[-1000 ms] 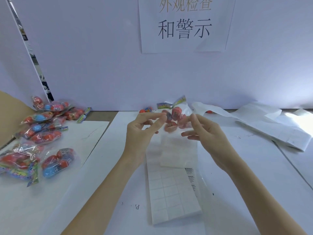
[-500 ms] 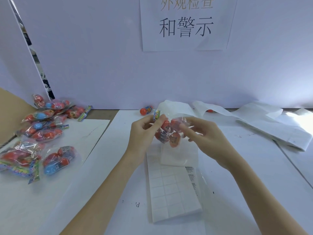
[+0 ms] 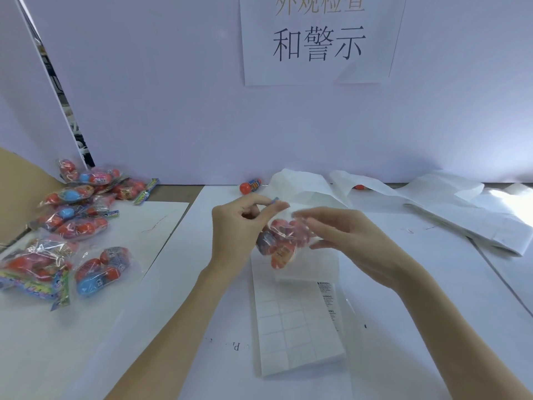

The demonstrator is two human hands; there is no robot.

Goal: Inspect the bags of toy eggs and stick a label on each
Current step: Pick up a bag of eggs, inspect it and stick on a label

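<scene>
Here the left hand (image 3: 236,226) pinches the bag (image 3: 278,241) by its top, above the label sheet (image 3: 300,336); the right hand (image 3: 346,241), fingers spread, touches its side. That thin pinch could slip, dropping the bag onto the sheet.

A pale lilac wall (image 3: 173,111) backs the white-covered table (image 3: 432,284); a paper sign (image 3: 318,41) hangs far centre, glare far right.

Bare surface (image 3: 432,284) lies open near right; a heap of egg bags (image 3: 72,226) blocks the left, folded sheets (image 3: 461,215) far right.
</scene>
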